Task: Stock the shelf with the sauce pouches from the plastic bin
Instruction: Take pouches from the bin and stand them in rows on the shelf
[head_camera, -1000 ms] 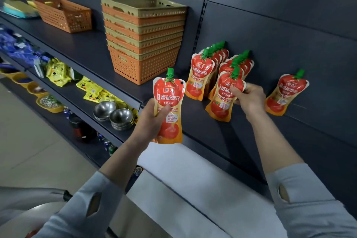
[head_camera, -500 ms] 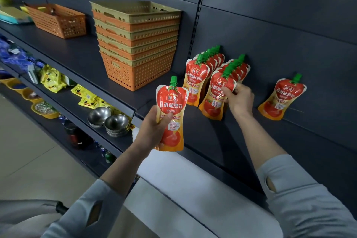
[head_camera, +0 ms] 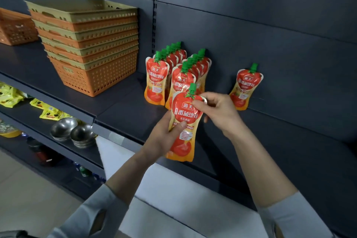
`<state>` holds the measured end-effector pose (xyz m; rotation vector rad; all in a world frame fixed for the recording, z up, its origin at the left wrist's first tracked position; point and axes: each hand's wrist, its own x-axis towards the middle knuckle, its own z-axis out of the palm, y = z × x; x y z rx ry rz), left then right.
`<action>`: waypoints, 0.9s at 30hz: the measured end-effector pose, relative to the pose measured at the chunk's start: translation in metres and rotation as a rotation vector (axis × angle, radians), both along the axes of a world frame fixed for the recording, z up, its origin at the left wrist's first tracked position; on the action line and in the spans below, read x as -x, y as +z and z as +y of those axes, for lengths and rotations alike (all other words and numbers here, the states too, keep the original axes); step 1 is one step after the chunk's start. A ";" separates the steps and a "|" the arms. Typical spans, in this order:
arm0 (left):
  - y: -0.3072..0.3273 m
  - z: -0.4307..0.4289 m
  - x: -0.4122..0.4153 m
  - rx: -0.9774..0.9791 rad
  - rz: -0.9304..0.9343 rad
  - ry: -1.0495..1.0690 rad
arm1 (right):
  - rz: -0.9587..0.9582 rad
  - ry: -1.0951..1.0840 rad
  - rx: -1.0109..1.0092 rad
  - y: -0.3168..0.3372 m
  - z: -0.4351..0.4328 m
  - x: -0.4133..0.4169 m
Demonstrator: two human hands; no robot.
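A red and orange sauce pouch [head_camera: 185, 121] with a green cap is upright in front of the dark shelf [head_camera: 125, 110]. My left hand [head_camera: 164, 133] grips its lower half from the left. My right hand [head_camera: 218, 110] pinches its upper right corner. Behind it, two rows of the same pouches [head_camera: 173, 71] stand against the shelf's back wall. A single pouch [head_camera: 245, 87] leans on the wall further right. The plastic bin is out of view.
A stack of orange and beige baskets [head_camera: 87, 44] stands on the shelf to the left, with another orange basket [head_camera: 13, 27] beyond. Lower shelves hold steel bowls [head_camera: 73, 131] and yellow packets [head_camera: 48, 110]. A white surface [head_camera: 173, 189] lies below the shelf edge.
My right hand has left the front pouch of the right row and come back to the held pouch's top corner. My left hand carried that pouch rightwards, towards the rows.
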<state>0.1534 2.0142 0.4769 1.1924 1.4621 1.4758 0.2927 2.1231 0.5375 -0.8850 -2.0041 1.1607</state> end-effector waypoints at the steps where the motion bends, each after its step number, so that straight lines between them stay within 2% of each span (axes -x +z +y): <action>1: 0.000 0.006 -0.007 -0.009 -0.007 -0.031 | 0.000 -0.007 -0.013 0.002 0.006 -0.009; 5: -0.003 0.037 -0.026 -0.035 -0.015 -0.052 | -0.041 -0.130 -0.123 0.016 0.030 -0.039; 9: -0.018 0.070 -0.038 -0.030 0.194 0.015 | -0.124 -0.344 -0.274 0.022 0.067 -0.055; 12: -0.029 0.097 -0.049 0.008 0.394 0.010 | -0.172 -0.423 -0.348 0.020 0.097 -0.052; 16: -0.037 0.136 -0.058 0.036 0.633 0.040 | -0.235 -0.456 -0.468 0.011 0.129 -0.040; 21: -0.044 0.177 -0.058 0.117 0.706 0.051 | -0.282 -0.511 -0.543 0.003 0.161 -0.029; 27: -0.052 0.205 -0.054 0.110 0.819 0.100 | -0.294 -0.488 -0.594 0.004 0.183 -0.019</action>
